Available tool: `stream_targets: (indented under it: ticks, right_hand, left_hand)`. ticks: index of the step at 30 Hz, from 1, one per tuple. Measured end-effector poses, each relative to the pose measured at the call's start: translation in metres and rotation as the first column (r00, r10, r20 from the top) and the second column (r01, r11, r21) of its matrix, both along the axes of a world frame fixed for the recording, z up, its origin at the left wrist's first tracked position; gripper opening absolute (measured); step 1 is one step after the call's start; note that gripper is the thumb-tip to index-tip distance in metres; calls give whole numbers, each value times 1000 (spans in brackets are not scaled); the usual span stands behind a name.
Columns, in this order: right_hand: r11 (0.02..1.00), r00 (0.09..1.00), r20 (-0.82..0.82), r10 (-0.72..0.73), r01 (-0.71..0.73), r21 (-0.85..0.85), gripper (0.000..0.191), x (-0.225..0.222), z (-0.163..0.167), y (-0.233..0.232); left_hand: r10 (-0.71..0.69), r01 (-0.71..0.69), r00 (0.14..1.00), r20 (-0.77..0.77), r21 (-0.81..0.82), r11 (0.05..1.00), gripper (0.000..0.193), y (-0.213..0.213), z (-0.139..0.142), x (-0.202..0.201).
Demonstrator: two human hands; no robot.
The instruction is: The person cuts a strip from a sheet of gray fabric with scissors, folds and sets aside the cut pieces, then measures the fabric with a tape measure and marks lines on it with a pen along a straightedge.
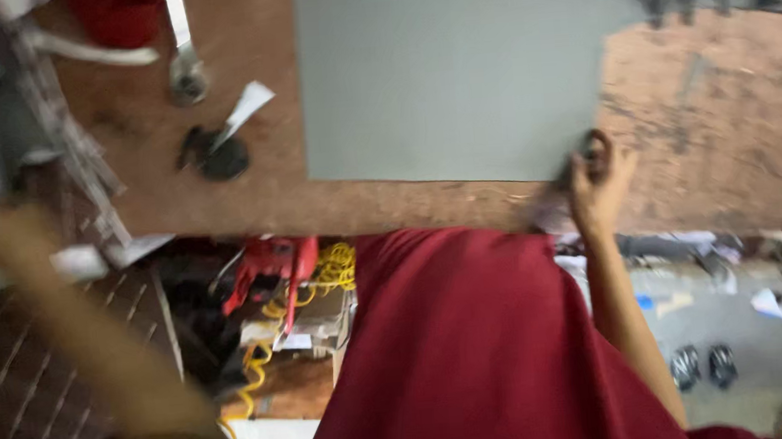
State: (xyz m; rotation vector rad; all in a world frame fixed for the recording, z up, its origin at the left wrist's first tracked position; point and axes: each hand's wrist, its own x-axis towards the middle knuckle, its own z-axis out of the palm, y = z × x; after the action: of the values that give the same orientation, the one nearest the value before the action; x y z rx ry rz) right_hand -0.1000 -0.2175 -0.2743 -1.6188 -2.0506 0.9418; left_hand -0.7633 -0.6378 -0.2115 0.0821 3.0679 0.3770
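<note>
A large flat grey sheet (454,68) lies on a brown workbench (724,123) in front of me. My right hand (598,187) reaches to the sheet's near right corner, its fingers curled around a small dark object (594,153) there. Whether that hand also touches the sheet I cannot tell. My left forearm (78,333) sweeps blurred across the left side toward the frame's edge, and its hand is out of view. My dark red shirt (473,342) fills the lower middle.
On the bench's left part lie a black round piece with a white paper scrap (219,149), a metal tool (186,73) and a red container (120,14). Below the bench edge sit a red tool (270,265) and yellow cable (332,268). Brick floor (17,383) shows at left.
</note>
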Motion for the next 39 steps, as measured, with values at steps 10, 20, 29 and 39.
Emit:
stream_targets:
  ticks: [10,20,29,39]
  right_hand:
    - [998,999,-34,-17,19,57,35,7,-8,-13]
    - [922,935,-354,23,-157,-353,35,-75,70,-9]
    - [489,488,-703,-517,-506,-710,59,-116,113,-24]
    - [813,930,-237,280,-362,-457,96,-25,91,-1]
  left_hand:
    - [-494,485,868,-49,296,823,100,125,-54,203]
    - [-702,124,604,378,825,551,101,204,53,303]
    - [-878,198,427,216,925,324,99,322,61,419]
    - [-905,417,390,167,845,335,51,371,37,409]
